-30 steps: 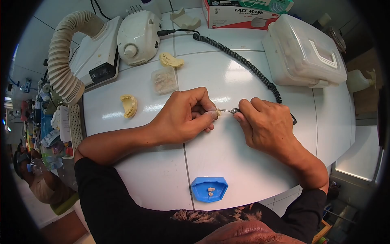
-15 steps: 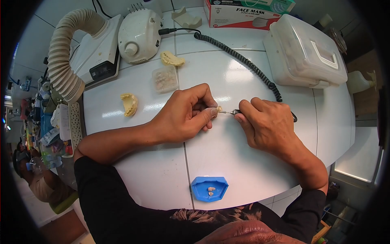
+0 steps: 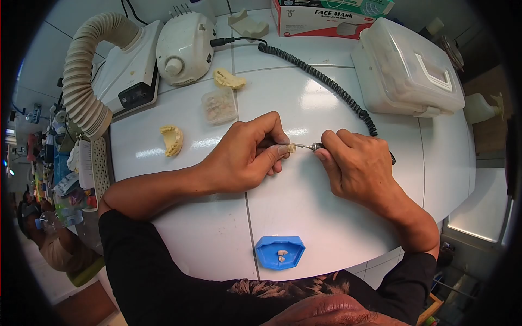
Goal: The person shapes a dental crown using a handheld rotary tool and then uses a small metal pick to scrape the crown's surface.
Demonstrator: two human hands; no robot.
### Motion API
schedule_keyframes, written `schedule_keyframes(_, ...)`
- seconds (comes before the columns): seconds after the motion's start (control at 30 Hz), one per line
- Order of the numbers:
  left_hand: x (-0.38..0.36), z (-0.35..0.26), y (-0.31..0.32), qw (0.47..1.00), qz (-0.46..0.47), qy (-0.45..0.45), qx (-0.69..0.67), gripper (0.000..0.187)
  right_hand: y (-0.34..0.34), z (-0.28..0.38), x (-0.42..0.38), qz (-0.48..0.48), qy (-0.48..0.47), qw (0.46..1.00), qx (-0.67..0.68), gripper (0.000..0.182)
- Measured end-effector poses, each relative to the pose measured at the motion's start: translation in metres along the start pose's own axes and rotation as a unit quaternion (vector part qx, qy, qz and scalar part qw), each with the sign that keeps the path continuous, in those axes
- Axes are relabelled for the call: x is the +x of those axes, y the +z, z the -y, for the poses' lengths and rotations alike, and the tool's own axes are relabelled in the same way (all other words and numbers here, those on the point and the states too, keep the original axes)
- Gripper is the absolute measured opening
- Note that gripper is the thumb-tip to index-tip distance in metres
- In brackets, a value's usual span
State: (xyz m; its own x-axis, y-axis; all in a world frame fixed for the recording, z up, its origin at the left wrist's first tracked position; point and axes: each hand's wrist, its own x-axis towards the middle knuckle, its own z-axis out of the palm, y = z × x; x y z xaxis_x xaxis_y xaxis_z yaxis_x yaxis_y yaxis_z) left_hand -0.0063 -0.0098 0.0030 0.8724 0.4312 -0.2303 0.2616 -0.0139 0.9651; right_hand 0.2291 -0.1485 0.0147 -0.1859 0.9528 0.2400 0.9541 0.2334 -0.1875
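Note:
My left hand [image 3: 253, 149] is closed, pinching a small cream dental crown [image 3: 292, 148] between thumb and fingertips. Gripped in my right hand [image 3: 356, 165] is a rotary handpiece [image 3: 317, 146], mostly hidden by the fingers. Its thin metal bur points left and meets the crown's upper edge. Below the hands, a blue tray [image 3: 262, 259] holds two small tooth-coloured pieces [image 3: 281, 255]. Beyond my left forearm lie a yellowish dental cast [image 3: 172, 141], a second cast [image 3: 229, 79] and a clear box [image 3: 219, 120] of small pale pieces.
A white control unit [image 3: 185, 49] stands at the back, its coiled black cord [image 3: 321, 75] running toward my right hand. Left of it is a ribbed hose [image 3: 81, 70] on a white machine [image 3: 130, 70]. A lidded plastic case [image 3: 408, 76] and face mask box [image 3: 326, 19] stand back right.
The bur has shifted from the lower side of the crown to its upper edge. The crown has turned slightly in my left fingers; both hands stay in nearly the same place.

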Motion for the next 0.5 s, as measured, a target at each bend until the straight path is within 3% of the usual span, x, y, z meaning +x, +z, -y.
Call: schedule_keyframes(0.5, -0.0007, 0.0006, 0.0007, 1.0, 0.003, 0.02, -0.006, 0.005, 0.0, 0.0001, -0.0008, 0.007, -0.015, 1.0, -0.001, 0.026)
